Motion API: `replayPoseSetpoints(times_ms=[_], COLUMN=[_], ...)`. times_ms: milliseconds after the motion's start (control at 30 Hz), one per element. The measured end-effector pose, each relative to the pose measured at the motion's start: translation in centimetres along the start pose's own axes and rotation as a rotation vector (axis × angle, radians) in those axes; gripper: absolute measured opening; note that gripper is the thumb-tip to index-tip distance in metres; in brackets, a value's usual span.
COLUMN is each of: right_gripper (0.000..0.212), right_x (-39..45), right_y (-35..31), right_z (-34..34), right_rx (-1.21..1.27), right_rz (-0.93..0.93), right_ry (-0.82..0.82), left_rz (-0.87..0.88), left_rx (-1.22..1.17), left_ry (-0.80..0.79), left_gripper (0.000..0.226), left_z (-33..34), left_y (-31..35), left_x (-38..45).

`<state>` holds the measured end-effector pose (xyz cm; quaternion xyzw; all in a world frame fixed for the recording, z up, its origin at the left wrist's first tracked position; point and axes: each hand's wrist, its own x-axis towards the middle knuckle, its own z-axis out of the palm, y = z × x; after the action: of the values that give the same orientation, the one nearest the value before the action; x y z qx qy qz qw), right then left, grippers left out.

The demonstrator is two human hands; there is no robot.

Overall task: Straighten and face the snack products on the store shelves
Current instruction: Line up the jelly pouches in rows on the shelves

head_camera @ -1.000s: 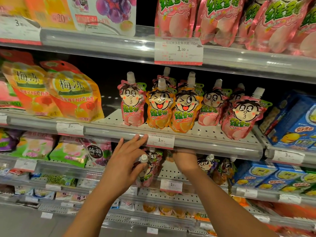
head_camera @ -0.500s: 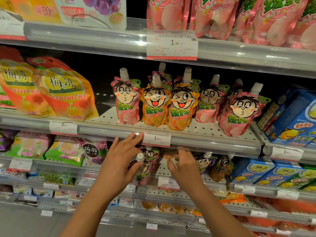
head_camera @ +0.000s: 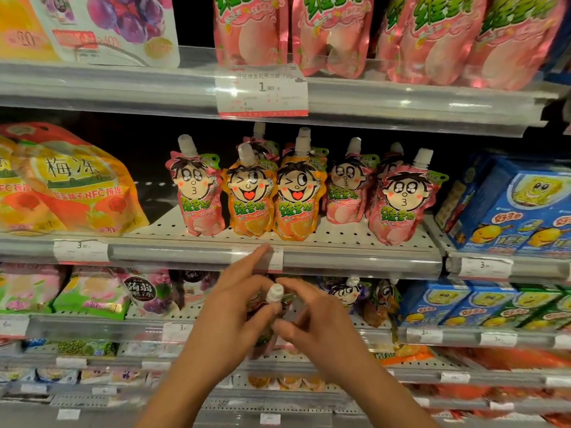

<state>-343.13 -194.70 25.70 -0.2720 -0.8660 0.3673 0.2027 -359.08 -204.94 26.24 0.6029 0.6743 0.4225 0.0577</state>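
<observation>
A jelly pouch with a white screw cap is held in front of the third shelf, its body mostly hidden between my hands. My left hand grips it from the left, thumb under the cap and index finger pointing up at the shelf rail. From the right, my right hand pinches the same pouch below the cap. On the shelf above stands a row of cartoon-face pouches: pink, two orange, and more pink.
Large orange jelly bags lie left of the row and blue boxes stand to its right. More face pouches and blue boxes sit on the third shelf. Pink peach pouches fill the top shelf.
My right hand came out from under the shelf, moved left and took hold of the pouch that my left hand held. The pouch has come forward and toward the centre.
</observation>
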Motion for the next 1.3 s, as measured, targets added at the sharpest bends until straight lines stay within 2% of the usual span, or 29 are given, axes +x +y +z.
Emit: replayPoseSetpoints(times_ms=[133,200,267,333,467,633,733,933,1067,1300], right_gripper=[0.016,0.003,0.007,0.009,0.007,0.006,0.006,0.004,0.004,0.044], right_x=[-0.8,-1.2,-1.5,-1.8,-2.0,-0.1,1.7,4.6,5.4,5.0], right_y=[0.8,1.4,1.8,1.6,0.0,-1.8,-2.4,-1.7,-1.8,-2.3], right_z=[-2.0,-3.4,-5.0,-6.6,-10.2,-12.8,-13.2,-13.0,-13.6,-13.4], right_rx=[0.089,0.076,0.028,0.021,0.127,0.179,0.180,0.030,0.027,-0.027], right_rz=[0.046,0.054,0.036,0.016,-0.057,-0.168,-0.200,-0.051,-0.009,-0.047], right_ry=[0.083,0.126,0.190,0.293,0.530,0.758,0.760,0.681,0.658,0.670], left_rz=[-0.021,-0.036,-0.027,0.021,0.098,0.094,0.110,0.127,0.122,0.100], left_rx=[-0.053,-0.073,-0.001,0.174,0.343,0.517,0.563,0.577,0.567,0.529], left_ry=[-0.023,-0.016,0.013,0.061,0.126,0.179,0.171,0.183,0.181,0.179], left_gripper=[0.012,0.018,0.031,0.040,0.045,0.055,0.060,0.065,0.065,0.063], left_z=[2.7,3.1,3.4,3.7,5.3,6.4,6.5,6.6,6.8,6.8], left_y=[2.3,2.5,1.8,0.5,-0.9,-0.1,-0.1,-0.5,-0.6,-0.6], left_x=[1.1,1.2,1.0,0.8,0.4,0.9,1.0,1.0,1.1,0.9])
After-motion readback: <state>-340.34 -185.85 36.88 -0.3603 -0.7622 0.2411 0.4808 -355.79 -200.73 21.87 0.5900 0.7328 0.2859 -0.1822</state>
